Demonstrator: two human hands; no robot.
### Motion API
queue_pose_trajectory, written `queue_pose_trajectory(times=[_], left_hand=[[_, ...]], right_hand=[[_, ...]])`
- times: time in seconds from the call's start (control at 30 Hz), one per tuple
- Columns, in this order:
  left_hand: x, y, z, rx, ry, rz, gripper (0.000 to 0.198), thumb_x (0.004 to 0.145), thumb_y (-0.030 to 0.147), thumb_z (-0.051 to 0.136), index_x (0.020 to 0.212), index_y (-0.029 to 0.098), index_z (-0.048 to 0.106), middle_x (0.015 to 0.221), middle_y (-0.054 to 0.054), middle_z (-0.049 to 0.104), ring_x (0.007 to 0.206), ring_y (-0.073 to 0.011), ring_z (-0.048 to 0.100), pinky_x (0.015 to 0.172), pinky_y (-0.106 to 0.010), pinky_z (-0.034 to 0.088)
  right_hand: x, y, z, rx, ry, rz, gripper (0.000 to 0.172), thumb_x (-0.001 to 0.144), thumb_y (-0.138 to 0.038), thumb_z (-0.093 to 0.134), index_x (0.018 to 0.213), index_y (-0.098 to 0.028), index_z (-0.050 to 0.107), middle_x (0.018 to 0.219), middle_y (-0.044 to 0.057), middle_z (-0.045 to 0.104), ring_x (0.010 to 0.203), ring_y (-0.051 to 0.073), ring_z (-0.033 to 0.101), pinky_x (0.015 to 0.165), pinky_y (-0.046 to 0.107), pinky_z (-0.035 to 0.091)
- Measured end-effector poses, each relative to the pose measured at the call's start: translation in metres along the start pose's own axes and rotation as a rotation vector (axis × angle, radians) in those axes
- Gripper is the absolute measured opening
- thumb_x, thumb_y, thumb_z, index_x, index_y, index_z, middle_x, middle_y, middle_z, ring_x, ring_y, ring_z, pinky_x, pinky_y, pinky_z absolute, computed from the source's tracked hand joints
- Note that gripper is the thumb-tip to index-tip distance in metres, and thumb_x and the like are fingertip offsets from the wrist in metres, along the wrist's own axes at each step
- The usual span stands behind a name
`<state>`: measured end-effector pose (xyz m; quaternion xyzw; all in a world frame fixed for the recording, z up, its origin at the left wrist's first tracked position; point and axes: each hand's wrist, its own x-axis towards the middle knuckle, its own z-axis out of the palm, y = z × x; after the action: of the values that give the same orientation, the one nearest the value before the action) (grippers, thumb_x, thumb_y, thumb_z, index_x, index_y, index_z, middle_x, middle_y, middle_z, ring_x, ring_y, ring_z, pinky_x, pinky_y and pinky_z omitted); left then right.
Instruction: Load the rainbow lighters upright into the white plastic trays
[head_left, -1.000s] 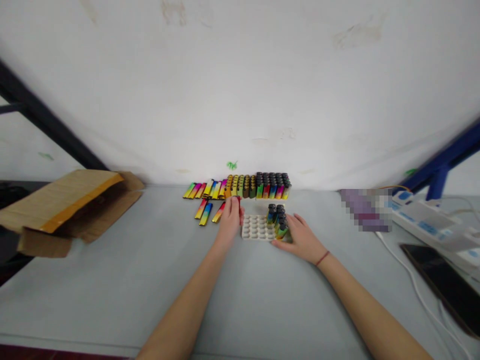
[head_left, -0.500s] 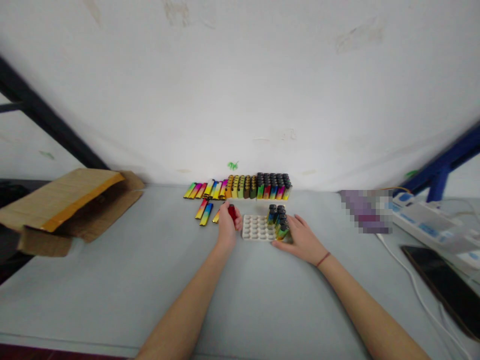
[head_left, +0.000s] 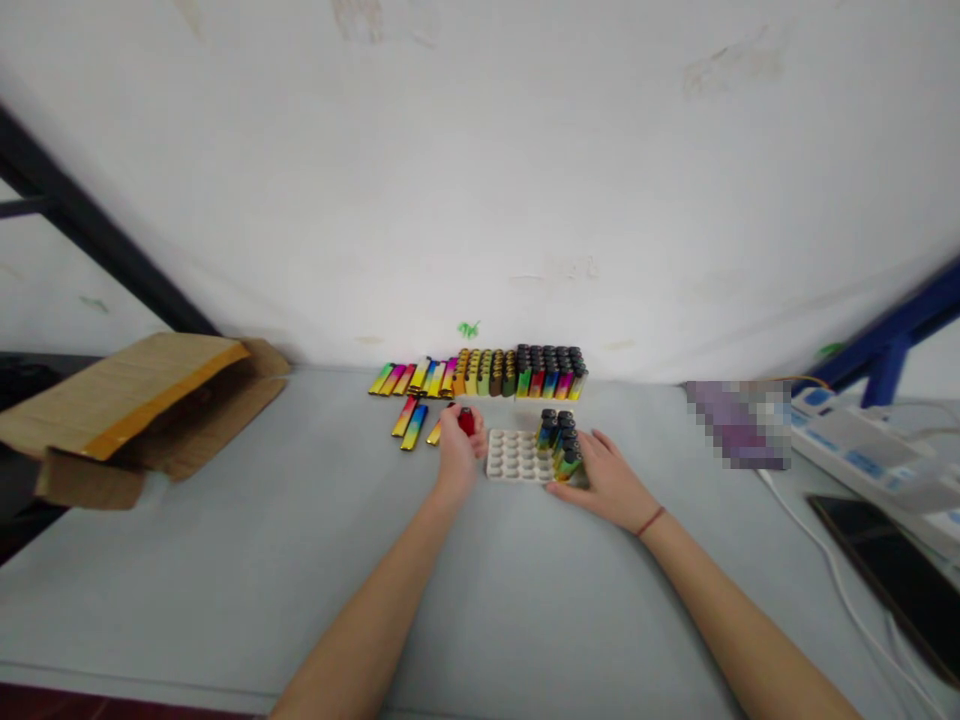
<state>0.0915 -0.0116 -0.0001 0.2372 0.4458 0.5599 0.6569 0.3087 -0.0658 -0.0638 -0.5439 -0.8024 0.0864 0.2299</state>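
I see L hand point(head_left: 454, 455) curled, fingers closed round a red lighter point(head_left: 466, 422), just left of the tray point(head_left: 517, 457) — forearm slanting up. R hand point(head_left: 609, 482) at tray's right end, thumb & fingers spread nr upright lighters point(head_left: 568, 447) — can't tell if gripping.

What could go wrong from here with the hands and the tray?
The left hand grips the red lighter beside the white tray, so a loose grip might drop it.
The right hand is close against the upright lighters at the tray's right end; a push could tip them or shift the tray.
A yellow lighter lies partly hidden by the left hand and might get knocked.
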Motion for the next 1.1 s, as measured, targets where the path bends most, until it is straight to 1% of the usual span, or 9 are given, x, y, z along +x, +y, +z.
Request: queue_pose_trajectory(times=[0.1,0.17,0.27,0.4,0.57,0.7,0.83,1.0,1.1], left_hand=[[0.0004,0.0008,-0.0001,0.005,0.003,0.016,0.041,0.089,0.034,0.029,0.05,0.022,0.033,0.038,0.007,0.018,0.031,-0.0075,0.016,0.034,-0.019,0.014],[0.0005,0.0007,-0.0001,0.008,0.006,0.021,0.041,0.089,0.033,0.027,0.05,0.022,0.033,0.038,0.007,0.019,0.031,-0.0074,0.016,0.035,-0.019,0.014],[0.0004,0.0001,-0.0005,0.008,0.014,0.03,0.04,0.089,0.035,0.029,0.051,0.022,0.032,0.038,0.007,0.019,0.031,-0.0072,0.016,0.035,-0.019,0.014],[0.0014,-0.0011,-0.0019,0.006,0.027,0.047,0.039,0.088,0.039,0.033,0.052,0.022,0.032,0.04,0.007,0.02,0.033,-0.0072,0.015,0.035,-0.019,0.013],[0.0024,-0.0026,-0.0031,0.01,0.03,0.082,0.037,0.087,0.035,0.031,0.053,0.022,0.034,0.04,0.007,0.02,0.033,-0.0072,0.015,0.035,-0.018,0.014],[0.0016,-0.0031,-0.0036,-0.013,0.055,0.111,0.039,0.088,0.043,0.035,0.055,0.022,0.035,0.043,0.009,0.019,0.034,-0.007,0.016,0.035,-0.018,0.016],[0.0007,-0.0039,-0.0042,-0.007,0.071,0.107,0.046,0.089,0.052,0.036,0.054,0.022,0.037,0.042,0.009,0.019,0.034,-0.0063,0.016,0.035,-0.018,0.015],[0.0015,-0.0043,-0.0039,0.027,0.048,0.066,0.046,0.09,0.05,0.035,0.053,0.022,0.036,0.041,0.008,0.019,0.034,-0.0068,0.016,0.034,-0.018,0.015],[0.0023,-0.0032,-0.0036,0.027,0.043,0.067,0.044,0.089,0.048,0.036,0.053,0.022,0.034,0.041,0.008,0.019,0.033,-0.0072,0.016,0.034,-0.018,0.014]], right_hand=[[0.0001,-0.0001,-0.0005,-0.007,-0.003,0.0,0.079,0.084,-0.061,0.064,0.141,-0.009,0.046,0.137,0.024,0.06,0.129,0.035,0.055,0.116,0.06,0.03],[0.0001,0.0,-0.0006,-0.008,-0.004,-0.005,0.078,0.084,-0.06,0.064,0.141,-0.01,0.046,0.137,0.024,0.06,0.129,0.035,0.055,0.116,0.06,0.03],[0.0,0.0002,-0.0001,-0.006,0.002,-0.009,0.077,0.084,-0.06,0.064,0.142,-0.013,0.046,0.137,0.023,0.06,0.128,0.035,0.056,0.115,0.061,0.03],[0.0001,-0.0002,0.0004,-0.012,0.009,-0.005,0.078,0.084,-0.06,0.064,0.143,-0.012,0.045,0.138,0.023,0.06,0.128,0.035,0.056,0.115,0.061,0.031],[0.0007,-0.0001,-0.0007,-0.013,-0.012,0.003,0.08,0.084,-0.061,0.064,0.142,-0.009,0.046,0.138,0.025,0.059,0.129,0.036,0.056,0.116,0.06,0.031],[0.0009,0.0006,-0.0007,-0.008,-0.013,-0.001,0.081,0.083,-0.061,0.064,0.141,-0.007,0.046,0.138,0.025,0.059,0.128,0.035,0.056,0.116,0.061,0.031],[0.0004,0.0005,0.0,-0.003,0.003,-0.004,0.079,0.083,-0.06,0.065,0.142,-0.011,0.046,0.138,0.023,0.059,0.128,0.035,0.056,0.115,0.062,0.031],[0.0001,0.0003,0.0004,-0.017,0.001,-0.003,0.078,0.084,-0.059,0.065,0.142,-0.011,0.046,0.139,0.024,0.059,0.129,0.036,0.055,0.115,0.061,0.031],[0.0001,0.0003,0.0004,-0.017,0.002,-0.002,0.078,0.083,-0.059,0.065,0.142,-0.011,0.046,0.139,0.024,0.059,0.129,0.036,0.056,0.116,0.061,0.031]])
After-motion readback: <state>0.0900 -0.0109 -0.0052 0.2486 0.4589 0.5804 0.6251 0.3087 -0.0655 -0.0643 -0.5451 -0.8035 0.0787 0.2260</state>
